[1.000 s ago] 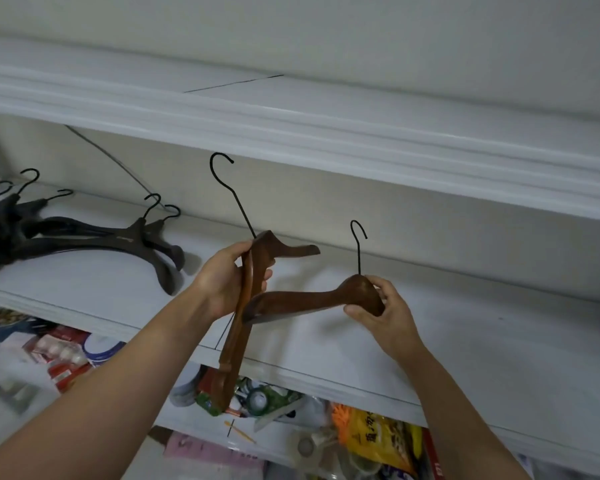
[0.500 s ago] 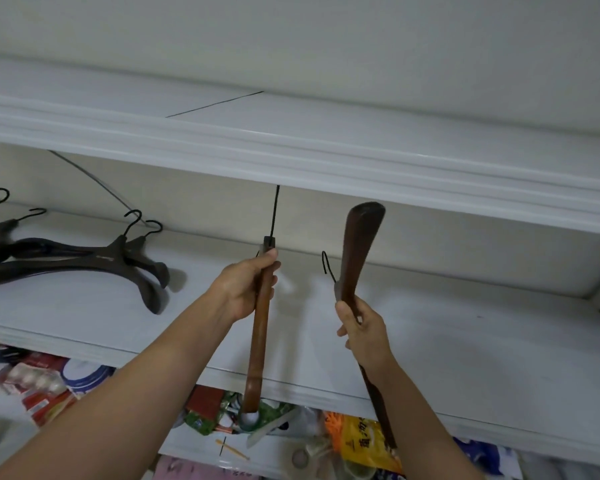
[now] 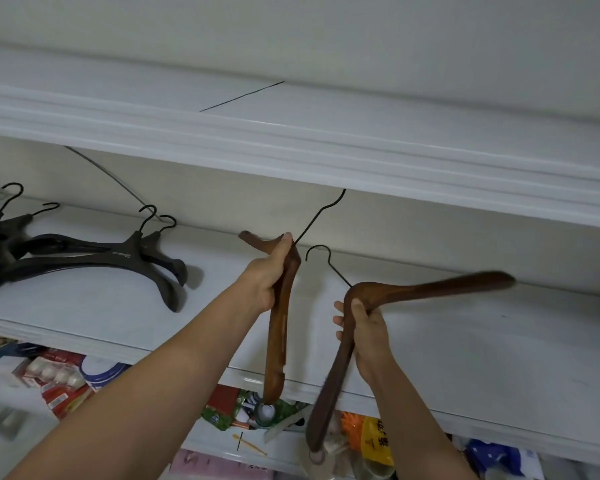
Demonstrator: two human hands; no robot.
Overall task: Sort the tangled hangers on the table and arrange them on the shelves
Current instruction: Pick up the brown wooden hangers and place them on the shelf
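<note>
Both hands are raised in front of a white middle shelf, and each one is closed around its own wooden hanger. The left hand is wrapped around the first brown hanger just under its neck. The long arm of this hanger is hung straight down past the front edge of the shelf. Its thin black hook is pointed up and to the right, toward the underside of the top shelf.

The right hand is curled around the second brown hanger just below its bend. One arm of it is stretched out to the right over the shelf, and the other is pointed down past the edge. The far tip is blurred, so it cannot be told whether the shelf is touched. The two brown hangers are held near each other but apart.

Black hangers are laid in a pile on the left part of the same shelf. Bright packets are seen on the shelf below.
</note>
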